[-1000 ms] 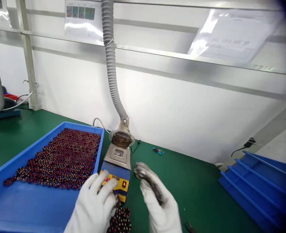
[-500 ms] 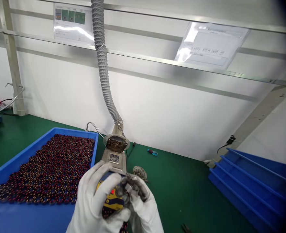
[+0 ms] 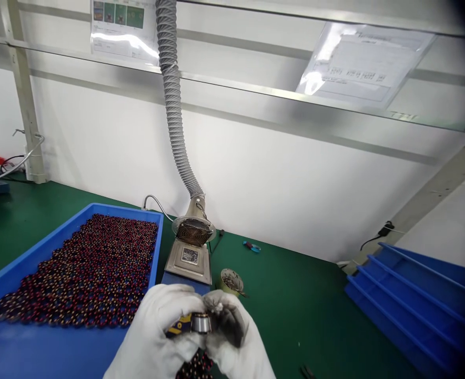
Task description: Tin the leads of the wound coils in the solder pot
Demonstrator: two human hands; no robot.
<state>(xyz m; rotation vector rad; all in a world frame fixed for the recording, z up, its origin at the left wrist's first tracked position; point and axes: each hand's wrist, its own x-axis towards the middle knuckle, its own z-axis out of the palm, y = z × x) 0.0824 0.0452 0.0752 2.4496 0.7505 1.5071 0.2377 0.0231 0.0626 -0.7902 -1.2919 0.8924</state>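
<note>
My left hand (image 3: 157,329), in a white glove, curls its thumb and fingers round a small silver cylindrical part (image 3: 201,322) with a coppery upper rim. From the other side, my right hand (image 3: 238,331) closes its bent fingers against the same part; this glove's fingertips are stained black. Just beyond both hands stands a solder pot (image 3: 189,258) with a square silvery bath, its blue and yellow front mostly covered by my hands. Below the hands are more dark ring-shaped pieces (image 3: 196,366) with red and gold ends.
Dark ring pieces (image 3: 98,268) fill much of a blue tray (image 3: 51,347) at left. A fume hood (image 3: 195,223) on a grey hose (image 3: 173,105) hangs behind the pot. A small tin (image 3: 231,281) stands right of it, blue-handled cutters (image 3: 252,246) lie farther back, and stacked blue trays (image 3: 417,310) stand right.
My hands have turned the cylindrical part so its silver side shows. They have drawn slightly down from the pot, and my left fingers have folded in. The view has shifted slightly.
</note>
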